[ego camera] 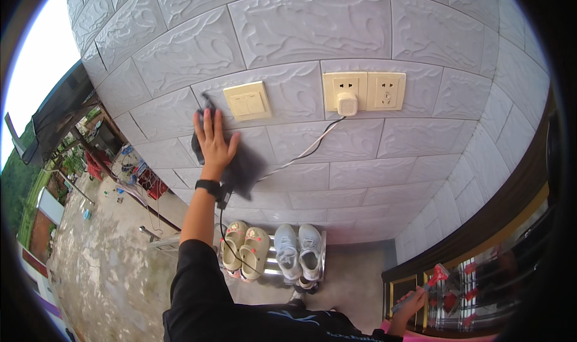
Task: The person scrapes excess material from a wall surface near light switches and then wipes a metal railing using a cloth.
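Note:
My left hand (213, 141) presses a dark grey cloth (243, 164) against the light grey embossed wall covering (311, 22), just left of a cream double light switch (247, 102). Its fingers are spread over the cloth, whose loose part is blurred. A black band with a small dark device and cord is at the wrist. At the lower right, my right hand (411, 302) is closed around the grey handle of a scraper with a red head (438, 274). The scraper is held away from the wall.
Right of the switch are wall sockets (386, 91) with a plug (347, 104) and a hanging cord. Below, beige clogs (254, 254) and pale sneakers (286, 252) stand on a metal rack (323, 256). A dark, glossy door (473, 297) is at right, an outdoor yard (103, 238) at left.

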The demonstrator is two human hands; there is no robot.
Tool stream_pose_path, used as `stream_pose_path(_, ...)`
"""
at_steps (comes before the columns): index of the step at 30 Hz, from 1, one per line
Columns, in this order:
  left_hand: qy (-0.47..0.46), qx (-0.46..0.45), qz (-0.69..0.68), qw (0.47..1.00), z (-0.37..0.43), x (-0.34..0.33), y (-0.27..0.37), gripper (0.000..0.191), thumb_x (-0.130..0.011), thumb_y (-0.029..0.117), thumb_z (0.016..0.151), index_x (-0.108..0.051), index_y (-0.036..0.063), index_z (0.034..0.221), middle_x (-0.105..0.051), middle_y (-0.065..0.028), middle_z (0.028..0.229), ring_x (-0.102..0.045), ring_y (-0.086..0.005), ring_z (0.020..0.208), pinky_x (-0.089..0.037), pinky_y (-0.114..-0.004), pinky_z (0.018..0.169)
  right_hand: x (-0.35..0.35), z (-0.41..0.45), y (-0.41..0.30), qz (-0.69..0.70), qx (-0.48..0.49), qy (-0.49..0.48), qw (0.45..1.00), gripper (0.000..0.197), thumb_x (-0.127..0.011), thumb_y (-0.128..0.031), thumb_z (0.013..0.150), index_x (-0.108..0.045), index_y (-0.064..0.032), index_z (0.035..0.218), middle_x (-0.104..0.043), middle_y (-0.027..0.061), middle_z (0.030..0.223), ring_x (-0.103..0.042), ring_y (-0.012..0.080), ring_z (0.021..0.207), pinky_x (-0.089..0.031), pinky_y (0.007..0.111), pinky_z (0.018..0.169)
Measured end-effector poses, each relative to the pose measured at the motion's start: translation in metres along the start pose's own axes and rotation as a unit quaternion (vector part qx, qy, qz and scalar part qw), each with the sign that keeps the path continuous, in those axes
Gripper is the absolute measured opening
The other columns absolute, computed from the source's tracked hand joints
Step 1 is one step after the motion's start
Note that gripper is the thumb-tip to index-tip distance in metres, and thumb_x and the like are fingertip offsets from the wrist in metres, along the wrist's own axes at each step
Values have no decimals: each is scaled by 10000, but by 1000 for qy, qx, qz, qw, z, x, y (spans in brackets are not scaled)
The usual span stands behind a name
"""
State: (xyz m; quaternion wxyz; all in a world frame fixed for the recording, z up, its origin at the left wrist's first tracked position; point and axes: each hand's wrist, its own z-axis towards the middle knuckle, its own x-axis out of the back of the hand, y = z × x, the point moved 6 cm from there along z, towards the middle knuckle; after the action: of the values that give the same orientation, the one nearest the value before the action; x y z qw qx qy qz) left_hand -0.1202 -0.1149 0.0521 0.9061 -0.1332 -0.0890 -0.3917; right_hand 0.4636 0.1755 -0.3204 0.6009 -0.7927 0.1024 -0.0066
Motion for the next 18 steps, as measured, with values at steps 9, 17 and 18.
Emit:
stream_pose_path(9,11,167,-2,986,-53,15,-30,525,-462,-86,818,-522,60,1319,-419,-215,1408,-340,-432,1324,-295,-492,1093,9,14,29,11,-6,-20,1000,374,-433,-435,998,-511,-72,1043,-443,7,623,-429,117,434,-367,277,367)
stream_pose_path(17,280,16,-290,915,141,110,32,477,-482,19,937,-324,-59,1381,-359,-284,1444,-399,-367,1323,-321,-409,1092,11,4,3,72,-4,9,997,369,-452,-414,994,-512,-63,1091,-448,2,624,-419,107,428,-346,265,360)
stream_pose_path(18,246,11,-311,918,158,100,56,576,-549,74,918,-291,-62,1414,-322,-280,1472,-360,-361,1355,-298,-409,1106,11,5,3,73,-4,19,997,369,-452,-414,994,-512,-63,1091,-448,2,624,-419,107,428,-346,265,360)
